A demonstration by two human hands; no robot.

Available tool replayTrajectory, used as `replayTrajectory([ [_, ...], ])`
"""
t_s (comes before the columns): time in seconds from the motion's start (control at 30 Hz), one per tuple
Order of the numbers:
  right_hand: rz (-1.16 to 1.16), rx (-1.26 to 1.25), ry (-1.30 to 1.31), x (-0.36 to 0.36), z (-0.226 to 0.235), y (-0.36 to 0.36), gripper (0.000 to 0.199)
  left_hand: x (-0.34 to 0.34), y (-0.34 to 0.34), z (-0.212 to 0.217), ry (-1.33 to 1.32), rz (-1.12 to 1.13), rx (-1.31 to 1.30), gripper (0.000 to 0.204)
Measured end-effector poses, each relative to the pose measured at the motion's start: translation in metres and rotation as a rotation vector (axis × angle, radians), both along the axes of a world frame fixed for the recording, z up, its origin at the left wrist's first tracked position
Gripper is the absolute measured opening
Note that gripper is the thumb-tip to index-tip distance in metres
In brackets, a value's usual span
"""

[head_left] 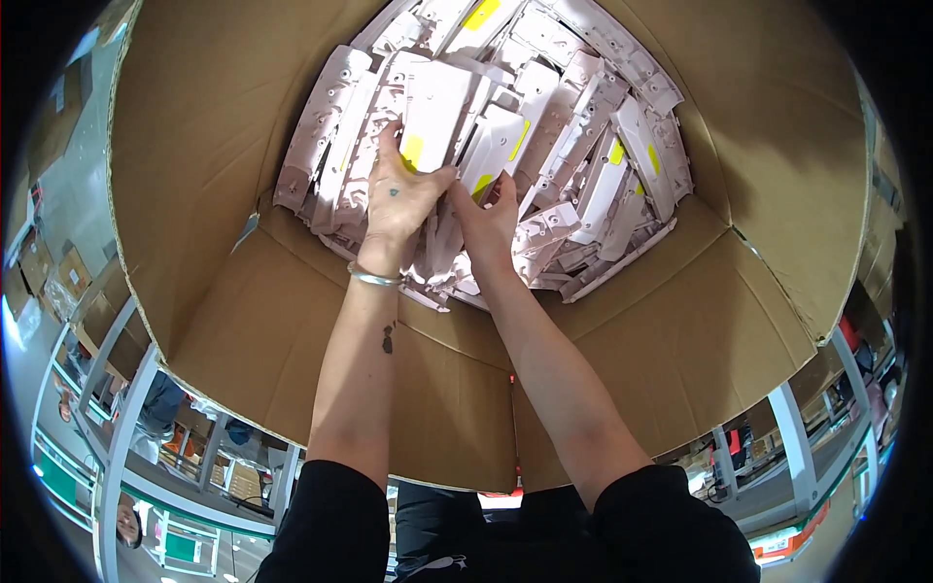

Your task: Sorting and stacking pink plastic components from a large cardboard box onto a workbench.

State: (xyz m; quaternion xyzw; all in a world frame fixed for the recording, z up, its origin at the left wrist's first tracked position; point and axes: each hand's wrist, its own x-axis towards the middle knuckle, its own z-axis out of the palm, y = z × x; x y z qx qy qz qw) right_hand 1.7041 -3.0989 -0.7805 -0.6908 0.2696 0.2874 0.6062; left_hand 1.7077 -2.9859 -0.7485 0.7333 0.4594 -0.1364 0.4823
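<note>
Both my arms reach down into a deep cardboard box piled with white plastic panels. My left hand [401, 199] is closed round the near end of a broad, smooth white plastic panel [437, 92], its fingers along the left edge and the thumb at the right corner. A yellow sticker shows on that panel beside the fingers. My right hand [489, 219] pinches the near end of a narrower white plastic panel [499, 133], which also bears yellow stickers. The two hands nearly touch at the thumbs. The undersides of both held panels are hidden.
Tall walls of the cardboard box [214, 107] surround the pile, and its near wall stands against my body. More loose white panels [583, 107] with ribbed, holed backs lie jumbled at odd angles. Outside stand metal frames [126, 418] and, at lower left, another person [128, 522].
</note>
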Motion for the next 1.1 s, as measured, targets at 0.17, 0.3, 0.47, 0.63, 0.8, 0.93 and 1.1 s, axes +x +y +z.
replayTrajectory([
  [0.17,0.09,-0.087,-0.075,0.014,-0.006,-0.002,0.041,-0.002,0.017,-0.011,-0.166,0.074,-0.296,0.069],
  [0.3,0.061,-0.038,-0.126,0.028,0.003,0.007,0.041,0.0,0.013,0.003,-0.097,0.0,-0.299,0.062],
  [0.47,0.074,0.336,0.071,0.035,0.017,-0.011,0.041,-0.016,0.005,0.009,-0.11,-0.027,-0.403,0.054],
  [0.63,0.193,0.433,0.341,0.022,0.029,-0.02,0.035,-0.022,0.016,0.042,-0.055,-0.065,-0.38,0.053],
  [0.8,0.283,0.564,0.294,0.031,0.018,0.035,0.041,-0.016,0.056,0.046,-0.279,0.05,-0.334,0.047],
  [0.93,0.203,0.594,0.126,0.019,0.0,0.055,0.051,-0.025,0.077,0.028,-0.275,-0.028,-0.405,0.05],
  [1.1,0.101,0.626,0.095,0.018,-0.005,0.059,0.058,-0.042,0.074,0.019,-0.225,0.077,-0.44,0.048],
])
